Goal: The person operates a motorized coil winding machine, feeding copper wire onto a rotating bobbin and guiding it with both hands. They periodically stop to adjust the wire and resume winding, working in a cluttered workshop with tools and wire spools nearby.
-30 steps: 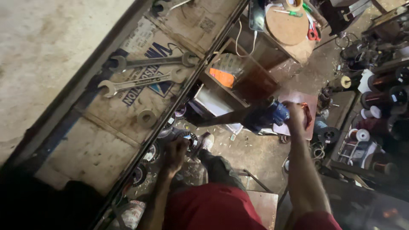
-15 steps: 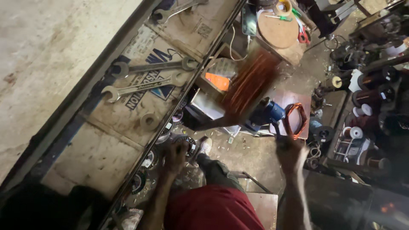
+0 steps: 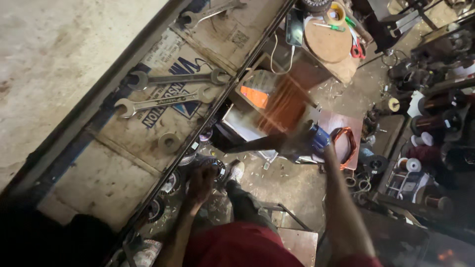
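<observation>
Above floor | right hand (image 3: 316, 141) grips blurred copper wire bundle (image 3: 284, 106)

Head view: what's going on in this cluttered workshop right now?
A person in red clothing sits low on a littered workshop floor. The right hand grips a blue-wrapped object, blurred by motion, in front of a bundle of copper wire. The left hand rests on round metal parts under the edge of a bench. On the cardboard-covered bench lie two large spanners and a roll of tape.
</observation>
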